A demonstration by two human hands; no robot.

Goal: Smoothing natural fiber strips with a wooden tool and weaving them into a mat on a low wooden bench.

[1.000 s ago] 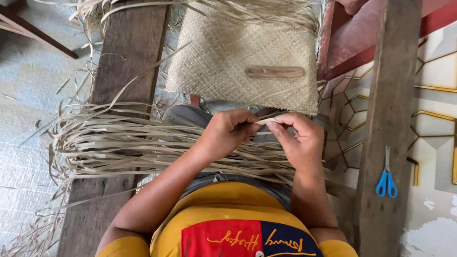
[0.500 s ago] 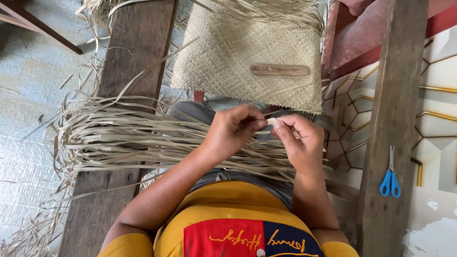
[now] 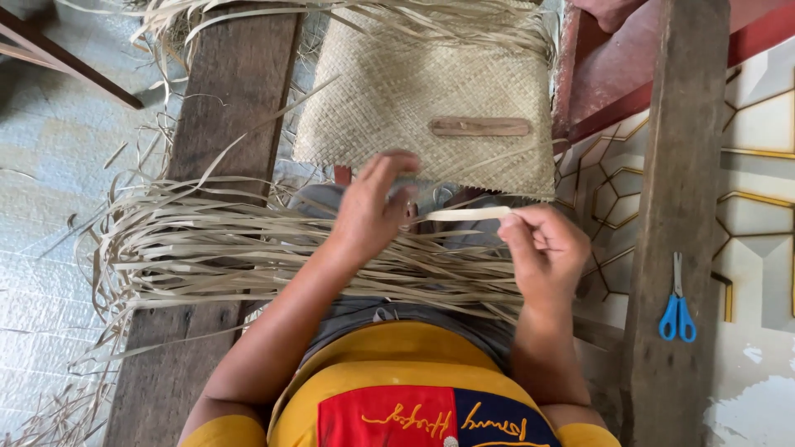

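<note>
A pale woven mat [image 3: 431, 99] of flat straw lies in front of me, with a small wooden stick [image 3: 480, 127] resting on it. My right hand [image 3: 542, 248] pinches one pale straw strip [image 3: 468, 213] by its end, just below the mat's near edge. My left hand [image 3: 373, 207] hovers beside that strip with fingers spread and holds nothing. A thick bundle of loose straw strips [image 3: 248, 257] lies across my lap, under both hands.
A rough wooden plank [image 3: 215, 149] runs under the straw on the left, and another plank [image 3: 675, 190] stands on the right with blue-handled scissors [image 3: 677, 310] on it. Loose straw scraps litter the tiled floor [image 3: 50, 207] at left. A red wooden frame [image 3: 613, 74] sits behind the mat.
Both hands were pinched together on a strip. Now the left hand has let go and opened, and the right hand has drawn the strip out to the right.
</note>
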